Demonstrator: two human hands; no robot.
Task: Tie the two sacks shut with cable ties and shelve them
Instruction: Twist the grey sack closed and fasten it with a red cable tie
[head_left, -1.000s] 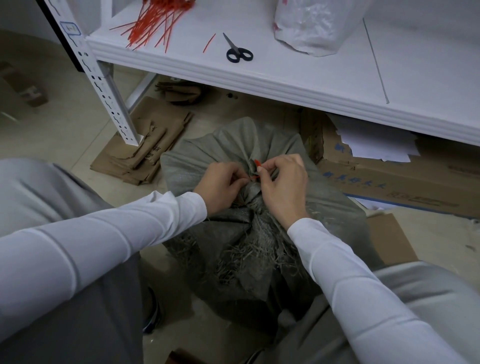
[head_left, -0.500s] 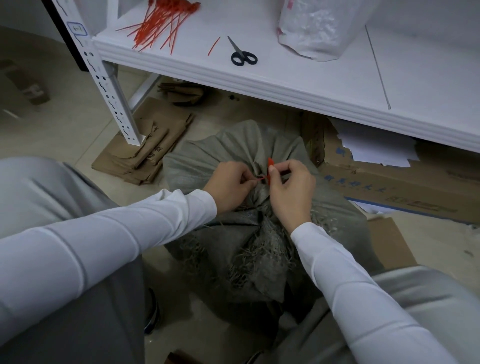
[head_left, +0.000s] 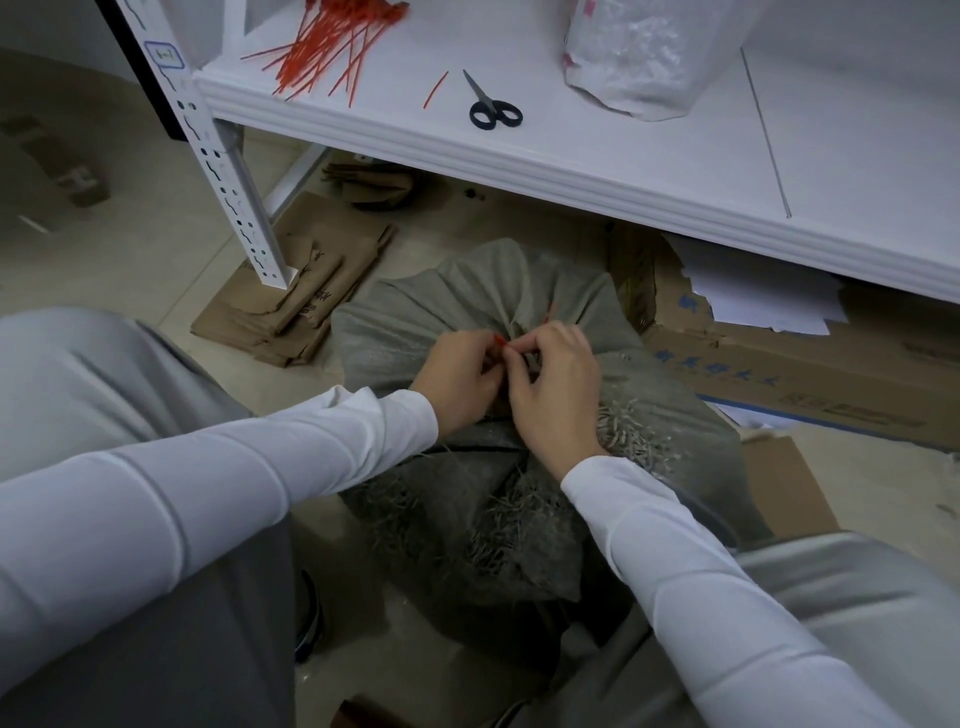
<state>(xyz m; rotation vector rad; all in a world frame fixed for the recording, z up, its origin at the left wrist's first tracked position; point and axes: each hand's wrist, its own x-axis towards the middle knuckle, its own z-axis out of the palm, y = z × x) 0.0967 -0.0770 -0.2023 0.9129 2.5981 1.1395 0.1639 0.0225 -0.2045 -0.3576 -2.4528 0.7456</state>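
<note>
A grey woven sack (head_left: 457, 312) stands on the floor between my knees, its frayed mouth bunched into a neck. Both hands pinch a red cable tie (head_left: 500, 342) at that neck. My left hand (head_left: 457, 379) holds one end, and my right hand (head_left: 556, 384) holds the other; most of the tie is hidden by my fingers and the cloth. A white plastic sack (head_left: 639, 57) stands on the white shelf (head_left: 571, 171) above. A heap of spare red cable ties (head_left: 332, 41) lies at the shelf's left end.
Black-handled scissors (head_left: 491, 106) and a cut red tie piece (head_left: 435, 89) lie on the shelf. The rack's perforated upright (head_left: 228, 192) stands at the left. Flattened cardboard (head_left: 306, 291) lies on the floor by it; a cardboard box (head_left: 810, 374) with papers sits under the shelf at the right.
My hands have drawn closer together at the sack's neck. The upright red tie end seen before is now tucked low between my fingertips. The view has shifted slightly.
</note>
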